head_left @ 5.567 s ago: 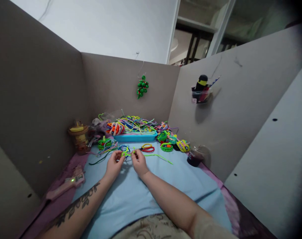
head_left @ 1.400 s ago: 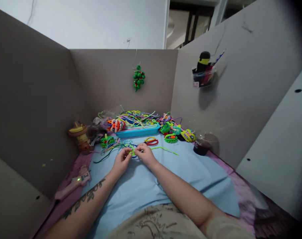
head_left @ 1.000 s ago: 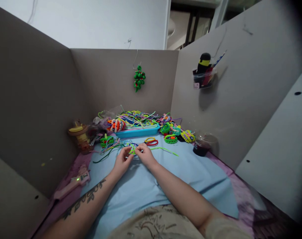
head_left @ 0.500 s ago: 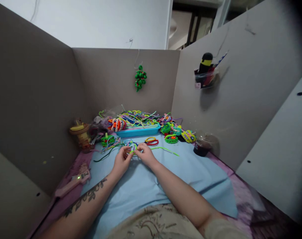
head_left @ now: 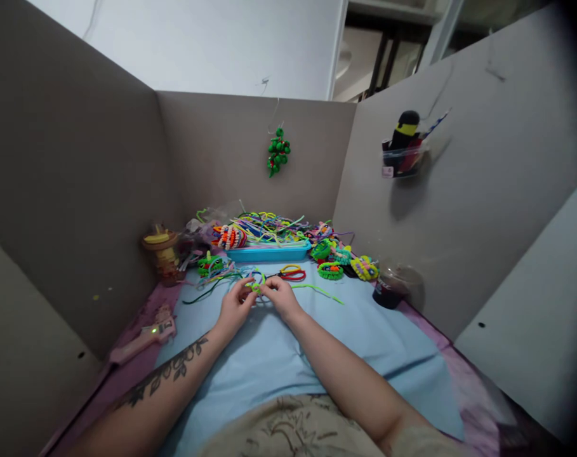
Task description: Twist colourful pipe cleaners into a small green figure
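Note:
My left hand (head_left: 235, 308) and my right hand (head_left: 281, 297) meet over a light blue cloth (head_left: 288, 355), fingertips pinched together on a lime green pipe cleaner (head_left: 256, 288). Its free end (head_left: 317, 291) trails to the right across the cloth. Just beyond my fingers lie loose blue and green pipe cleaners (head_left: 221, 276) and a red and yellow loop (head_left: 292, 273).
A blue tray (head_left: 269, 254) heaped with coloured pipe cleaners sits at the back. Finished coiled pieces (head_left: 345, 261) lie to its right, near a dark cup (head_left: 387, 295). A pink glue gun (head_left: 143, 333) lies at left, a yellow-topped jar (head_left: 162, 254) behind it. Cardboard walls enclose three sides.
My hands stay pinched on the green pipe cleaner with only small finger shifts. The view has tilted and drifted slightly, so everything sits a little to the right.

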Tool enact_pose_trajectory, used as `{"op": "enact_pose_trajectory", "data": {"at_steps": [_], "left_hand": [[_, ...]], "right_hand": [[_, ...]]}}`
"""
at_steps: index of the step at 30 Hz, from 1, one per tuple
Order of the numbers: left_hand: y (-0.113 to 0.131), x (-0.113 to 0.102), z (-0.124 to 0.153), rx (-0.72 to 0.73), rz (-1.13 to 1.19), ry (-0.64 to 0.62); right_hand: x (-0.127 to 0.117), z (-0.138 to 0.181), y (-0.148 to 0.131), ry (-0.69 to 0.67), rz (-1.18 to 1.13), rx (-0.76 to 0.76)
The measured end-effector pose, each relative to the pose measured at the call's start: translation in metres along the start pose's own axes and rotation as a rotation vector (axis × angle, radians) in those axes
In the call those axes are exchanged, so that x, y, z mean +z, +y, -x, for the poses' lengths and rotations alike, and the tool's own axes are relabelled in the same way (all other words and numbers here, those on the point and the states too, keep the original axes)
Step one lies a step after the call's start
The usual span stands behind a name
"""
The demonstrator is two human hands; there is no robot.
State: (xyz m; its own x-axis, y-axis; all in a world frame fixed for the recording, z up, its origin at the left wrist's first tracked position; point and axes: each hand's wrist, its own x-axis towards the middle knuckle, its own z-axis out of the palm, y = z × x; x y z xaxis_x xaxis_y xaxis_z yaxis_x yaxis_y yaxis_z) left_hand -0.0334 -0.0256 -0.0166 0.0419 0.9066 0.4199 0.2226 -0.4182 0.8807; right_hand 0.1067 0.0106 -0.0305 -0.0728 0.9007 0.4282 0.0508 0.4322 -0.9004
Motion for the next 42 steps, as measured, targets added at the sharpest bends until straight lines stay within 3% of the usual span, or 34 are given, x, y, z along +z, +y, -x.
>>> {"op": "enact_pose_trajectory", "data": {"at_steps": [9,21,32,38,42], "left_hand": [[0.0011,-0.0004,0.0003,0.008,-0.001,0.052],[0.0026,-0.0016,-0.0035,-0.024,0.042,-0.003],[0.0001,-0.0014,-0.0052,-0.013,-0.042,-0.014],[0.0006,0.0002,-0.0048,-0.037,-0.032,0.043],[0.0021,-0.0017,-0.0064,-0.081,0.049,0.077]], "right_hand": [[0.002,-0.0002,0.0027,-0.019,-0.089,0.055],[0.0024,-0.0041,0.0048,0.002,-0.272,0.227],[0.0042,-0.0031,0.0086,-0.039,-0.237,0.126],[0.005,-0.0026,0.0062,-0.027,-0.193,0.125],[0.004,-0.0003,0.0007,-0.037,-0.043,0.029]]}}
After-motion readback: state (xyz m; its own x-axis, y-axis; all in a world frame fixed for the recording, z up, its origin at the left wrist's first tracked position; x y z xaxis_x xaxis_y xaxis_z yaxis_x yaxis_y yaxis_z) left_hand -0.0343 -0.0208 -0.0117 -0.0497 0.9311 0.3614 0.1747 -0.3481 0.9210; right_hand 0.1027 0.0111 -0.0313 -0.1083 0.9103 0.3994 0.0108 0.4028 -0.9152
